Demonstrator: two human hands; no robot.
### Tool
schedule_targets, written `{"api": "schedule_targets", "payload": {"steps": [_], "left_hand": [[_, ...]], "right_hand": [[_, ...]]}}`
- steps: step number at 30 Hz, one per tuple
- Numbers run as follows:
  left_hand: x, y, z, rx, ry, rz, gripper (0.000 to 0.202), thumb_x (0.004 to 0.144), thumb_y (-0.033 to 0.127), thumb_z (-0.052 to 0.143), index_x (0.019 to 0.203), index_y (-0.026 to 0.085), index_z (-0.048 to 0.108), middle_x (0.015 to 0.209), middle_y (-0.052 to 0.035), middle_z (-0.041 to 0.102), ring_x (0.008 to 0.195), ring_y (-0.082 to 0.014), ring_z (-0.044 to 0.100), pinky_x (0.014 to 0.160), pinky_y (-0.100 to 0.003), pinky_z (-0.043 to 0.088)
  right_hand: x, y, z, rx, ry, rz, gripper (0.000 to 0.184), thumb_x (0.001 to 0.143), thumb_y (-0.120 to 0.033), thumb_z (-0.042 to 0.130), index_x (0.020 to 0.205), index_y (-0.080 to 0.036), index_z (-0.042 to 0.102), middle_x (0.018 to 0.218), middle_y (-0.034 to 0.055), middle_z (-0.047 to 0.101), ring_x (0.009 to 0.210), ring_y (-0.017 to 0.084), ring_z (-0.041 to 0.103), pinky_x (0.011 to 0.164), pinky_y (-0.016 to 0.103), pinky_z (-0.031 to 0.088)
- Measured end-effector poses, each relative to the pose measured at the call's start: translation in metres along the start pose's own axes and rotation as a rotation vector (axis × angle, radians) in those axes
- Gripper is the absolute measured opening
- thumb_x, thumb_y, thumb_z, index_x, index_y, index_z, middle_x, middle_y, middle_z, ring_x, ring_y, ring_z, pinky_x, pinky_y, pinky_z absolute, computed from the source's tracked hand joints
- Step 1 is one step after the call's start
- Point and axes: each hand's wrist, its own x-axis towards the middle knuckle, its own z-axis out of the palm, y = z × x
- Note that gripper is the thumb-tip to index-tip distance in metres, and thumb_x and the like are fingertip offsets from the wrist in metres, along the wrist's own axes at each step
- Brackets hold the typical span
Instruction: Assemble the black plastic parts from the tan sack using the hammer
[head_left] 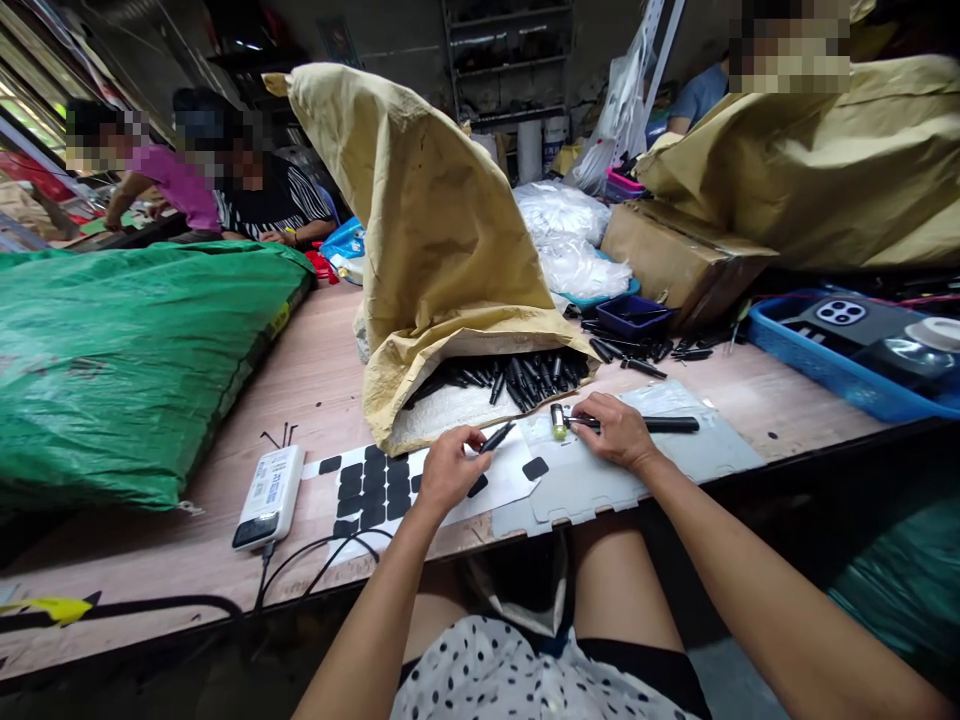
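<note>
My left hand (pixel 448 470) pinches a small black pointed part, shaped like a short pen (pixel 496 437), above a white sheet. My right hand (pixel 615 430) has its fingers closed over a small hammer (pixel 559 422), close to the head. The hammer's head is silvery with a yellow-green face, and its black handle points right. Beneath it lies a grey board (pixel 592 490). Rows of black rounded square stickers (pixel 373 484) cover part of the sheet (pixel 514 478). Just beyond my hands, a tan sack (pixel 450 220) lies with its mouth toward me, showing many similar black parts (pixel 529 378).
A white power bank (pixel 270 497) with cables lies left, near a large green sack (pixel 135 360). At right are a blue tray (pixel 832 355) with a phone, a cardboard box (pixel 675 255) and a purple basket (pixel 634 316). Other people sit at the back.
</note>
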Motion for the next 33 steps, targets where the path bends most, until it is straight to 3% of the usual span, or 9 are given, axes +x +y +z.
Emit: {"api": "schedule_targets", "payload": {"steps": [4, 15, 18, 21, 26, 33], "left_hand": [[-0.019, -0.01, 0.009, 0.011, -0.004, 0.022, 0.017, 0.074, 0.017, 0.072, 0.09, 0.022, 0.07, 0.086, 0.0005, 0.069, 0.085, -0.0186, 0.06, 0.078, -0.029, 0.045], [-0.013, -0.015, 0.023, 0.078, 0.022, 0.009, 0.018, 0.079, 0.032, 0.079, 0.095, 0.027, 0.073, 0.095, 0.0005, 0.07, 0.095, -0.0212, 0.058, 0.089, -0.037, 0.039], [-0.012, -0.015, 0.023, 0.065, 0.014, -0.003, 0.017, 0.079, 0.032, 0.08, 0.094, 0.028, 0.075, 0.093, 0.0006, 0.07, 0.095, -0.0208, 0.058, 0.089, -0.036, 0.038], [-0.012, -0.015, 0.023, 0.052, 0.011, -0.004, 0.018, 0.078, 0.033, 0.081, 0.095, 0.029, 0.077, 0.093, 0.0005, 0.069, 0.096, -0.0208, 0.058, 0.089, -0.036, 0.039], [-0.012, -0.016, 0.025, 0.042, 0.027, 0.003, 0.02, 0.078, 0.033, 0.082, 0.098, 0.031, 0.078, 0.094, 0.0011, 0.069, 0.096, -0.0205, 0.058, 0.09, -0.036, 0.039], [-0.013, -0.016, 0.026, 0.094, 0.028, -0.003, 0.015, 0.08, 0.036, 0.08, 0.094, 0.032, 0.079, 0.092, 0.0004, 0.068, 0.097, -0.0215, 0.056, 0.086, -0.035, 0.038]], "right_hand": [[-0.001, 0.001, 0.001, -0.02, 0.001, -0.021, 0.009, 0.087, -0.029, 0.063, 0.092, -0.023, 0.066, 0.094, 0.0047, 0.067, 0.095, 0.023, 0.061, 0.084, 0.034, 0.046], [0.002, 0.002, -0.003, -0.021, -0.027, -0.101, 0.011, 0.093, -0.029, 0.056, 0.092, -0.023, 0.066, 0.093, 0.0058, 0.067, 0.095, 0.024, 0.063, 0.084, 0.036, 0.05], [0.006, -0.019, -0.009, 0.064, 0.039, -0.099, 0.014, 0.095, -0.028, 0.054, 0.099, -0.024, 0.067, 0.096, 0.0062, 0.068, 0.096, 0.023, 0.064, 0.085, 0.036, 0.051], [0.009, -0.056, -0.011, 0.235, 0.118, -0.107, 0.019, 0.096, -0.026, 0.053, 0.109, -0.026, 0.066, 0.102, 0.0064, 0.07, 0.098, 0.022, 0.066, 0.089, 0.036, 0.053], [0.011, -0.111, -0.005, 0.39, 0.057, -0.101, 0.021, 0.097, -0.026, 0.052, 0.11, -0.026, 0.069, 0.095, 0.0062, 0.071, 0.091, 0.022, 0.067, 0.082, 0.036, 0.054], [0.007, -0.13, 0.009, 0.29, -0.023, -0.128, 0.022, 0.097, -0.025, 0.051, 0.111, -0.027, 0.068, 0.093, 0.0053, 0.071, 0.09, 0.021, 0.066, 0.081, 0.034, 0.053]]}}
